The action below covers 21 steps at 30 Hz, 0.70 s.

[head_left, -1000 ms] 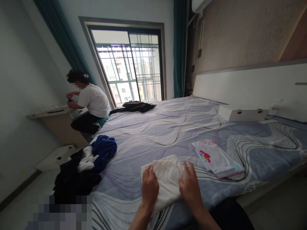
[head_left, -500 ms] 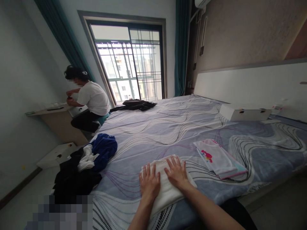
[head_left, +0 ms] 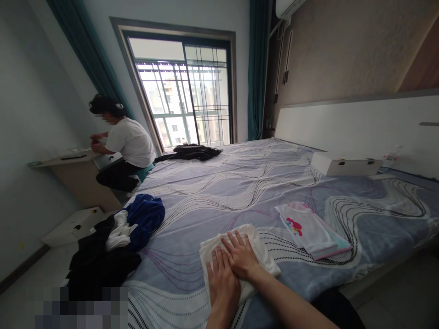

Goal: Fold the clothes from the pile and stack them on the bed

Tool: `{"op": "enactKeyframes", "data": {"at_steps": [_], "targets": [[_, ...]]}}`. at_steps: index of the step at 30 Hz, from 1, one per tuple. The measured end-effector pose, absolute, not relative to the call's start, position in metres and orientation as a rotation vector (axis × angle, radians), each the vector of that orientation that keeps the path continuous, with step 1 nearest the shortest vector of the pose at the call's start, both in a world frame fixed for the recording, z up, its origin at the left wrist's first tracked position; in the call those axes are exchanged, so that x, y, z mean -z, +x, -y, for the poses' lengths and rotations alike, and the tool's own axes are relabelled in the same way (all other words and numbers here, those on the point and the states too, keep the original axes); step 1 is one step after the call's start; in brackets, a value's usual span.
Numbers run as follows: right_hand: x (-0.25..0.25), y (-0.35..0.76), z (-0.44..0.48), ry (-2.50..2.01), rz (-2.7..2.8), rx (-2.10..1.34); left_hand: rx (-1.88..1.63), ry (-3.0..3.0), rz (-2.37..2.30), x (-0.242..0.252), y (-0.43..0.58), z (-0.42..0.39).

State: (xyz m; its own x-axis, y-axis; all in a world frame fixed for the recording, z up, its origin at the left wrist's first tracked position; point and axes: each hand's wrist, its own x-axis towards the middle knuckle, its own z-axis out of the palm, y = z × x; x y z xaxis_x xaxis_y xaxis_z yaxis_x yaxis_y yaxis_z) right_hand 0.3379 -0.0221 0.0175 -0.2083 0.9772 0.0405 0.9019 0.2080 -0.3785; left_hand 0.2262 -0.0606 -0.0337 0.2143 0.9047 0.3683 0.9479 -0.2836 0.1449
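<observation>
- Your left hand (head_left: 223, 285) lies flat on the folded white garment (head_left: 236, 260) at the lower centre of the frame, fingers straight and close together, gripping nothing.
- Your right hand (head_left: 242, 256) presses flat just beside it and partly over it, fingers slightly spread, nothing pinched.
- Change noted: half a second ago the hands lay side by side; now the left has drawn back toward you and the right has shifted left across the cloth. The garment has kept its place and looks flatter.
- The garment rests on the bed (head_left: 240, 183) near its front edge.
- Right of centre lies a folded printed cloth (head_left: 310, 228), well apart from your hands.
- Lower left: a heap of dark and blue clothes (head_left: 120, 233).
- Upper left: another person (head_left: 125, 146) at a desk.
</observation>
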Motion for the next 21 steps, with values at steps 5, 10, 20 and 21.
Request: {"op": "enactKeyframes", "data": {"at_steps": [5,10,20,21], "targets": [[-0.030,0.325,-0.001,-2.001,2.099,-0.402,0.567,-2.393,1.877,0.030,0.226,0.074],[-0.030,0.297,0.003,-1.743,2.161,-0.397,0.423,-2.488,1.953,0.021,0.226,0.075],[-0.014,0.373,-0.012,-2.095,1.984,-0.287,0.390,-2.426,1.993,0.004,0.223,0.089],[-0.014,0.379,-0.012,-2.152,1.928,-0.298,0.414,-2.419,1.991,0.004,0.221,0.090]]}}
